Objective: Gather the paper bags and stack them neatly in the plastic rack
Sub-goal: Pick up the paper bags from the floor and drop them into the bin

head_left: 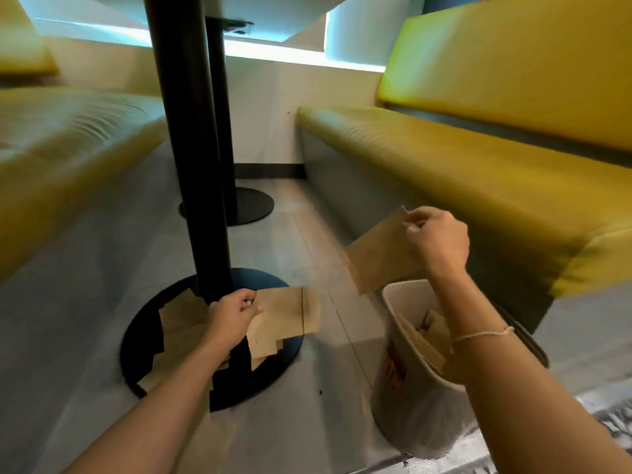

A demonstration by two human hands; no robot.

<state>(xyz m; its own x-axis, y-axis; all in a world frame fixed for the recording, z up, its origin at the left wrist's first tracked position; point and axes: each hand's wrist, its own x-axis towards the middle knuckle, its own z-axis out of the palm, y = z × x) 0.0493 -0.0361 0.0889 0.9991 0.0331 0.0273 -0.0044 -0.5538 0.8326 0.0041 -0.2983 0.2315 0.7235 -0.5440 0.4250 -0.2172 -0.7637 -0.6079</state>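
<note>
Nearest, at lower right: white plastic rack point(415, 398) standing on the grey floor point(85, 336), several brown paper bags point(427, 336) already upright inside, leaning on one another. Red lettering on the rack's side, too blurred to read. Right forearm crossing over the rack's rim, thin cord bracelet point(482, 335) on the wrist.

Just beyond, left hand point(232, 318) down at the near table base point(212, 336), a round black disc. Grip closed in a pinch, thumb over fingers, on the edge of a flat paper bag point(287, 316) lying partly over the disc's right side and partly over the floor. More loose bags point(178, 323) spread across the disc to the left of the hand, overlapping, some under the forearm.

Further and higher, right hand point(436, 239) raised above the rack, fingers curled tight on the top corner of another bag, the lifted bag point(379, 258) hanging tilted in the air, clear of the rack's rim and motion-blurred.

Behind, black table post point(181, 142) rising from the disc; second post and smaller base point(246, 206) farther back. Yellow padded bench seats point(478, 172) on both sides, pale wall at the far end, underside of the desk point(239, 8) at the top.
</note>
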